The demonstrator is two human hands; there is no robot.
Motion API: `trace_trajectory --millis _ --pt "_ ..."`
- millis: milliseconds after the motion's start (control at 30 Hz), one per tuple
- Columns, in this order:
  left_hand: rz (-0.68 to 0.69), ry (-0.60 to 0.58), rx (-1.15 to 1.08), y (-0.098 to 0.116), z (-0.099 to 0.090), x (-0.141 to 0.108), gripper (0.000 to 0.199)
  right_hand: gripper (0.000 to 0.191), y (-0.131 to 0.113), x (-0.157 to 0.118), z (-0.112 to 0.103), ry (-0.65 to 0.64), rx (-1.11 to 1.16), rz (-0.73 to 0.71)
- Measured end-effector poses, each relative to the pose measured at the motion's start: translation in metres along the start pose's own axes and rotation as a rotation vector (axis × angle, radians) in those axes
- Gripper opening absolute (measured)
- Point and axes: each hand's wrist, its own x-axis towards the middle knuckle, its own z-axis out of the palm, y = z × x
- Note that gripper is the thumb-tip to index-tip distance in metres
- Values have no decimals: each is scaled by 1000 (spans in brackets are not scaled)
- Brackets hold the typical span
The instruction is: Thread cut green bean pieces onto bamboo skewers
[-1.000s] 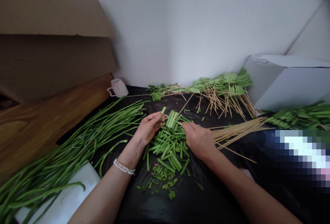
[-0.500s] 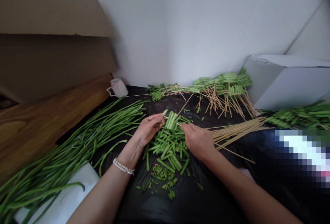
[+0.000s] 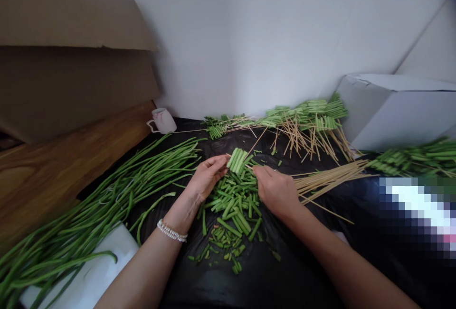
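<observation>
Working with two bare hands, a person leans over a pile of cut green beans point(image 3: 235, 207) on a black plastic sheet point(image 3: 285, 271). At 12 o'clock from the pile's middle sits a neat row of bean pieces point(image 3: 237, 160), side by side. The left hand point(image 3: 207, 178) is at 10 o'clock, half closed, and its fingers point(image 3: 219, 166) touch the row. The right hand point(image 3: 276, 192) is at 2 o'clock, half closed, with its fingers point(image 3: 259, 171) near the row. I cannot tell how tight either grip is.

Long green beans point(image 3: 107, 190) lie at 9 o'clock, with black sheet showing between them and the pile. Thin wooden sticks point(image 3: 331, 181) lie at 3 o'clock. Finished bean rows on sticks point(image 3: 306, 117) lie along the far edge of the sheet, by a white mug point(image 3: 163, 120) and a white box point(image 3: 395, 114).
</observation>
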Motion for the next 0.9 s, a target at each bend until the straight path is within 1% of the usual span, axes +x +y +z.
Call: trace_trajectory --millis 67,167,233,300,400,500,567,667,800,900 --pt "132 57 111 1 -8 5 28 24 4 2 0 21 -11 34" --pt "349 173 361 -2 -23 17 23 24 7 2 0 28 -21 51" --pt "433 202 598 -7 -31 23 23 25 7 2 2 23 -23 44" --pt "502 187 859 -13 -35 25 24 25 6 1 3 22 -20 36" --pt "549 169 1218 -20 -35 22 21 25 5 0 5 30 -20 28" --pt "485 200 1456 -21 -33 16 22 24 4 0 5 32 -20 24" --pt "421 216 1516 -19 -32 15 19 24 3 0 5 33 -23 21" --pt "346 195 1503 -17 -31 15 13 23 3 0 4 42 -33 15" --pt "346 146 1403 -16 -29 15 10 24 3 0 6 54 -28 8" --pt "344 118 1283 -15 -30 14 13 25 3 0 6 51 -27 12"
